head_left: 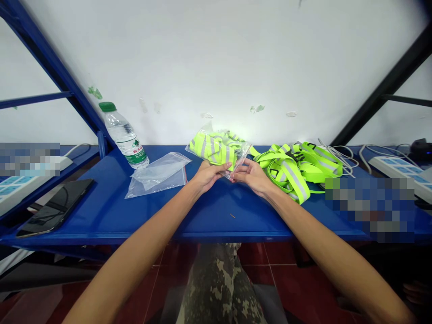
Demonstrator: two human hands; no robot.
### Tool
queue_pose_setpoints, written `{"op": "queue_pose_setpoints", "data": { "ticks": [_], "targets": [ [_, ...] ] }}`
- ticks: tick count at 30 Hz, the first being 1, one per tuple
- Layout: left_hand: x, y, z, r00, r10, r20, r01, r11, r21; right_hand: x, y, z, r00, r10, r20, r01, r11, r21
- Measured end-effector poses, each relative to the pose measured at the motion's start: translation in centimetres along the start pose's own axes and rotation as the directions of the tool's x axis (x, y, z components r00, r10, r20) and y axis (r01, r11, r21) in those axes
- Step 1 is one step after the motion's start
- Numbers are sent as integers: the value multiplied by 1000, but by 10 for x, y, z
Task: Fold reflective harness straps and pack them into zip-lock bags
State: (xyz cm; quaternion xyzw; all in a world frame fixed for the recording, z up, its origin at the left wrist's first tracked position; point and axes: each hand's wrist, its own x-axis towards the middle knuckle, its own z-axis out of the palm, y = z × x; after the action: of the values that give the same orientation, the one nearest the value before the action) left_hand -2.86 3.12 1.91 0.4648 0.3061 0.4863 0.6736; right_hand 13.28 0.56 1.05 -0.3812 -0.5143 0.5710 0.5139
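Note:
A clear plastic bag [218, 146] stuffed with a folded neon-yellow reflective strap vest rests on the blue shelf [111, 207] near the wall. My left hand [208, 174] pinches the bag's near open edge from the left. From the right, my right hand [251, 176] pinches the same edge, fingers closed on the plastic. Both hands meet at the bag's mouth, just above the shelf surface.
A pile of loose neon-yellow reflective vests [297, 168] lies to the right. Empty clear zip bags [158, 173] lie to the left, beside a water bottle [123, 135]. A dark phone [57, 209] sits far left. Power strips [401, 168] and cables lie at both ends.

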Motion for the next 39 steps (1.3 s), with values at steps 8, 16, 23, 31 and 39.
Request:
{"op": "queue_pose_setpoints", "data": {
  "ticks": [8, 16, 23, 31, 39],
  "targets": [
    [1, -2, 0, 998, 57, -38, -57, 998, -2, -4, 1, 4, 998, 43, 36, -42, 999, -20],
    [1, -2, 0, 998, 65, -11, -65, 998, -10, -1, 4, 3, 999, -3, 44, 3, 1000, 1],
    [0, -1, 1, 998, 58, -2, -58, 998, 0, 0, 0, -1, 1000, 19, -23, -20, 999, -28],
    [-2, 3, 2, 1000, 8, -19, -8, 1000, -17, 2, 0, -2, 997, -39, -64, 36, 998, -46],
    [1, 1, -3, 1000, -9, 15, 9, 1000, 4, 2, -7, -5, 990, -37, -135, 46, 997, 67]
  ]
}}
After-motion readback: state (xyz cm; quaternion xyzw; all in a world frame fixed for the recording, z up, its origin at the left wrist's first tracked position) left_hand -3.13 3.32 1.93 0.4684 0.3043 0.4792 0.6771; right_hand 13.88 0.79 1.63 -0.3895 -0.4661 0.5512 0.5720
